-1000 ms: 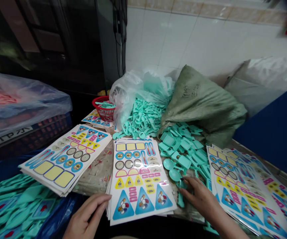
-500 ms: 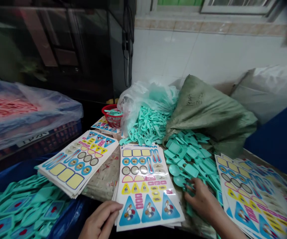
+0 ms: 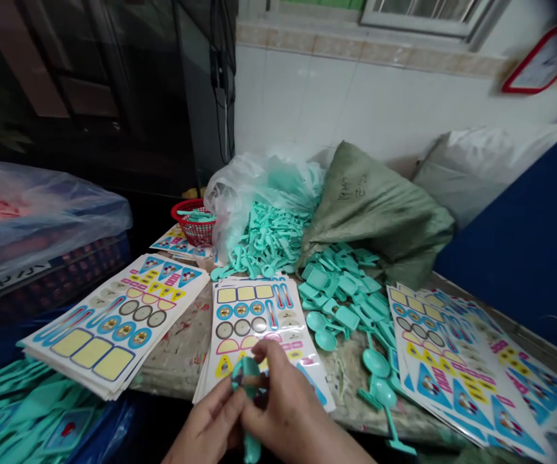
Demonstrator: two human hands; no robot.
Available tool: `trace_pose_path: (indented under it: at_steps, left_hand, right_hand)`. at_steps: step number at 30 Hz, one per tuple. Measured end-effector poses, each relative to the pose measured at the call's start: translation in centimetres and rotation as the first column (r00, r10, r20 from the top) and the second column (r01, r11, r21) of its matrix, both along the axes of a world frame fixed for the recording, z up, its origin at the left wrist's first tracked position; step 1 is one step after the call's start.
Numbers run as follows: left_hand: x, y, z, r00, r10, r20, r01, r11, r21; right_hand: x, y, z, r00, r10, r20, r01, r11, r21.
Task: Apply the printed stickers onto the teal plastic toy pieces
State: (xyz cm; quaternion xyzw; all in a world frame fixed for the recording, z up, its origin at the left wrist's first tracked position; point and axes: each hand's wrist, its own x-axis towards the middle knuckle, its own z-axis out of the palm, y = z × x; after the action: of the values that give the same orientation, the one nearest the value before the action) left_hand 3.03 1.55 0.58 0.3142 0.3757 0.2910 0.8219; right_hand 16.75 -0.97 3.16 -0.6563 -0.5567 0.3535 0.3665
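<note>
Both hands sit low at centre, above the near edge of a stack of sticker sheets (image 3: pixel 254 316). The left hand (image 3: pixel 205 419) and right hand (image 3: pixel 285 412) are closed together on a teal plastic spoon (image 3: pixel 245 372), pinching it from either side; the fingers hide its middle, so the exact hold cannot be read. The spoon stands nearly upright, wider end up, narrow end (image 3: pixel 252 451) pointing down past the hands.

Handling (judged): light, thin moulded plastic; stiff, though the narrow handle may flex; smooth, so it may slip from a loose pinch. Best hold: the handle, just below the wider end.

Surroundings: two loose spoons (image 3: pixel 376 363) lie on the worn tabletop (image 3: pixel 176 367) to the right, a heap of teal plastic parts (image 3: pixel 341 290) lies beyond them, and a green woven sack (image 3: pixel 370 216) sits behind.
</note>
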Motion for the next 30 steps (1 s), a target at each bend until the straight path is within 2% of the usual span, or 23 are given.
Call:
trace_pose_path:
  at_steps: [2, 3, 5, 7, 11, 14, 16, 18, 19, 21, 24, 27, 30]
  left_hand:
    - [0.0, 0.0, 0.1, 0.997, 0.075, 0.006, -0.074, 0.994, -0.077]
    - [-0.1, 0.1, 0.2, 0.994, 0.107, 0.009, -0.105, 0.989, -0.104]
    - [-0.5, 0.5, 0.1, 0.988, 0.156, 0.006, -0.154, 0.980, -0.129]
    - [-0.9, 1.2, 0.0, 0.981, 0.193, -0.033, -0.195, 0.972, -0.134]
    - [-1.5, 2.4, -0.4, 0.968, 0.229, -0.100, -0.242, 0.960, -0.143]
    - [-1.7, 2.9, -0.5, 0.972, 0.215, -0.097, -0.227, 0.965, -0.130]
    - [-1.8, 3.2, -0.6, 0.968, 0.213, -0.134, -0.229, 0.966, -0.119]
    - [-1.8, 3.4, -0.8, 0.961, 0.213, -0.176, -0.235, 0.965, -0.114]
    - [-1.8, 3.6, -1.0, 0.957, 0.214, -0.197, -0.239, 0.964, -0.113]
    - [-1.8, 3.7, -1.4, 0.952, 0.208, -0.222, -0.236, 0.966, -0.108]
    - [-1.6, 3.7, -1.9, 0.951, 0.186, -0.246, -0.215, 0.972, -0.096]
    - [-1.5, 3.7, -2.0, 0.955, 0.152, -0.255, -0.182, 0.978, -0.100]
    - [-1.4, 3.6, -1.8, 0.962, 0.132, -0.238, -0.159, 0.982, -0.098]
  right_hand:
    - [-0.9, 0.2, -0.3, 0.999, 0.047, -0.022, -0.047, 0.999, 0.015]
    - [-0.8, 0.2, -0.4, 0.993, 0.077, -0.084, -0.076, 0.997, 0.022]
    - [0.1, 0.1, -0.3, 0.966, 0.100, -0.239, -0.100, 0.995, 0.014]
    - [1.5, 0.3, -0.1, 0.955, 0.059, -0.292, -0.069, 0.997, -0.024]
    - [3.9, 1.3, -0.4, 0.997, -0.012, -0.071, 0.011, 1.000, -0.012]
    - [4.8, 1.5, -1.3, 1.000, -0.029, 0.006, 0.029, 1.000, -0.007]
    - [6.4, 0.5, -2.0, 0.997, -0.055, 0.060, 0.057, 0.998, -0.022]
    - [9.5, -1.8, -2.9, 0.973, -0.134, 0.190, 0.138, 0.990, -0.012]
    - [11.5, -3.3, -3.3, 0.935, -0.192, 0.297, 0.194, 0.981, 0.023]
    - [16.0, -6.8, -4.2, 0.806, -0.319, 0.498, 0.305, 0.946, 0.113]
    - [21.1, -11.2, -5.5, 0.635, -0.299, 0.712, 0.364, 0.929, 0.066]
    - [22.5, -12.7, -6.8, 0.496, -0.198, 0.846, 0.353, 0.935, 0.012]
    - [22.0, -11.9, -7.5, 0.353, -0.131, 0.926, 0.338, 0.941, 0.004]
